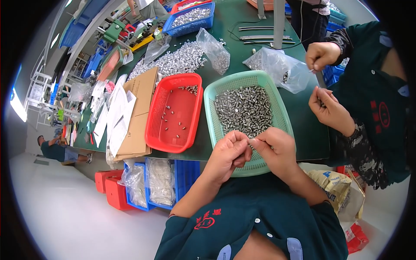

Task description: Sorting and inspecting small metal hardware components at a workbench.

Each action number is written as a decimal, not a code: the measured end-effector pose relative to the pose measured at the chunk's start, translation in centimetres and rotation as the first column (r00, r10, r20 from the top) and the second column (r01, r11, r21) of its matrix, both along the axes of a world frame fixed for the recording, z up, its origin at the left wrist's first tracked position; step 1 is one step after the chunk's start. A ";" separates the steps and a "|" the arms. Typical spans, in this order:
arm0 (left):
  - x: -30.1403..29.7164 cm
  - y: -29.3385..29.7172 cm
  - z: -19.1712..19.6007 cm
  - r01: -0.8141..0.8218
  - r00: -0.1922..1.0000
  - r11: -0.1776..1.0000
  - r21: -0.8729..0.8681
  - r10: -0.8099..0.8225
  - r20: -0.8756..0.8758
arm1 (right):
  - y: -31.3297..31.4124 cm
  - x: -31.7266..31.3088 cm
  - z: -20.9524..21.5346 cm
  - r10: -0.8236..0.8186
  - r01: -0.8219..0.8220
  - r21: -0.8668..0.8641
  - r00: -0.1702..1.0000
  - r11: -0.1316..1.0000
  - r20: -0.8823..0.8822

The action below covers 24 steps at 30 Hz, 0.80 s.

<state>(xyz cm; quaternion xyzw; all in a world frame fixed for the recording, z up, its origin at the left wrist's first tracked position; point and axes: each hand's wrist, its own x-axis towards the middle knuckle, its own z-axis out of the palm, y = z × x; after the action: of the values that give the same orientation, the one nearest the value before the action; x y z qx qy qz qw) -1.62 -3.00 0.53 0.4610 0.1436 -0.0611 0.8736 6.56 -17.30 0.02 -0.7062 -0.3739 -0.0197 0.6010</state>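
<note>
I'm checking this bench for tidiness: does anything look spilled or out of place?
Yes: a heap of silvery parts lies loose on the green table beyond the red basket, while similar ones sit in a blue basket; whether it was spilled or left deliberately, I can't tell. White papers lie askew, overlapping the cardboard.
</note>
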 end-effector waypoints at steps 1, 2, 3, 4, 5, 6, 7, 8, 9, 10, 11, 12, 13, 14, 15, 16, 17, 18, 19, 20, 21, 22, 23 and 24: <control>0.1 -0.1 0.2 0.002 1.000 1.000 -0.001 -0.002 0.001 | 0.0 0.0 0.1 0.031 -0.034 -0.033 0.996 0.999 -0.078; 0.2 -0.3 0.4 0.019 1.000 1.000 0.009 -0.019 0.010 | 0.0 -0.3 0.1 0.030 -0.032 -0.033 0.997 0.999 -0.077; 0.2 -0.4 0.5 0.036 0.999 0.999 0.018 -0.036 0.019 | 0.2 -0.8 -0.2 0.034 -0.033 0.009 0.976 0.999 -0.217; 0.3 -0.4 0.5 0.034 0.999 0.999 0.019 -0.035 0.022 | 0.3 -1.1 -0.4 0.047 -0.031 0.052 0.936 0.998 -0.350; 0.3 -0.4 0.5 0.029 1.000 0.999 -0.022 -0.029 -0.002 | 0.4 -1.0 -0.7 0.048 -0.032 0.052 0.936 0.998 -0.347; 0.4 -0.3 0.4 0.024 0.999 0.998 -0.062 -0.026 -0.027 | 0.4 -1.0 -1.0 0.065 -0.026 0.095 0.895 0.995 -0.442; 0.4 -0.1 0.3 0.022 0.999 0.998 -0.062 -0.024 -0.027 | 0.5 -1.0 -1.3 0.087 -0.016 0.137 0.842 0.990 -0.533; 0.4 0.2 0.1 -0.032 0.996 0.993 -0.111 0.023 -0.085 | 0.6 -0.7 -1.5 0.076 0.046 0.174 0.772 0.984 -0.631; 0.5 0.4 -0.3 -0.088 0.987 0.984 -0.156 0.065 -0.144 | 0.4 -0.5 -1.4 0.076 0.045 0.174 0.771 0.984 -0.632; 0.4 0.6 -0.7 -0.154 0.983 0.962 -0.225 0.125 -0.137 | 0.2 -0.4 -1.1 -0.006 0.059 0.080 0.842 0.995 -0.540; 0.4 0.5 -1.0 -0.160 0.982 0.961 -0.224 0.131 -0.139 | -0.1 -0.2 -0.9 -0.080 0.084 -0.011 0.898 0.996 -0.432; 0.5 0.3 -1.0 -0.214 0.966 0.965 -0.152 0.186 -0.180 | -0.1 0.2 -0.8 -0.158 0.149 -0.085 0.980 0.985 -0.117; 0.7 0.2 -0.9 -0.260 0.947 0.962 -0.078 0.239 -0.216 | -0.3 0.6 -0.6 -0.157 0.148 -0.084 0.980 0.985 -0.119; 0.6 0.4 -1.0 -0.262 0.946 0.962 -0.076 0.240 -0.218 | -0.5 0.9 -0.4 -0.188 0.197 -0.157 0.980 0.968 0.072; 0.5 0.6 -1.1 -0.235 0.959 0.965 -0.118 0.211 -0.187 | -0.5 1.0 -0.2 -0.197 0.256 -0.217 0.945 0.942 0.262; 0.5 0.7 -1.2 -0.201 0.972 0.966 -0.161 0.176 -0.154 | -0.6 1.0 -0.2 -0.201 0.261 -0.217 0.944 0.941 0.262; 0.4 0.8 -1.1 -0.197 0.973 0.967 -0.161 0.172 -0.154 | -0.6 0.9 -0.1 -0.185 0.208 -0.172 0.972 0.963 0.143; 0.3 0.8 -0.9 -0.147 0.984 0.967 -0.208 0.120 -0.135 | -0.6 0.8 -0.1 -0.157 0.159 -0.120 0.987 0.980 0.024; 0.3 0.8 -0.7 -0.096 0.991 0.963 -0.251 0.070 -0.112 | -0.6 0.7 0.0 -0.160 0.161 -0.119 0.987 0.980 0.025; 0.2 0.7 -0.6 -0.094 0.991 0.963 -0.251 0.068 -0.111 | -0.5 0.6 0.0 -0.108 0.096 -0.070 0.976 0.993 -0.189; 0.2 0.6 -0.6 -0.084 0.994 0.961 -0.264 0.063 -0.087 | -0.4 0.5 -0.1 -0.042 0.042 -0.008 0.920 0.999 -0.390; 0.2 0.5 -0.6 -0.074 0.996 0.958 -0.276 0.059 -0.061 | -0.4 0.3 -0.2 -0.042 0.043 -0.007 0.920 0.999 -0.390; 0.2 0.4 -0.5 -0.073 0.996 0.959 -0.275 0.058 -0.060 | -0.4 0.1 -0.4 -0.029 0.041 0.022 0.923 0.999 -0.384; 0.2 0.2 -0.5 -0.050 0.998 0.961 -0.273 0.038 -0.049 | -0.3 0.1 -0.4 -0.016 0.038 0.051 0.926 0.998 -0.377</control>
<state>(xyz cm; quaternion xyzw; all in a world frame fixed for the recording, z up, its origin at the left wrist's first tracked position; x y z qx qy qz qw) -1.42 -2.75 0.03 0.3312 0.1630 -0.0712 0.9267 6.63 -17.65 -0.41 -0.6844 -0.2409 0.0971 0.6813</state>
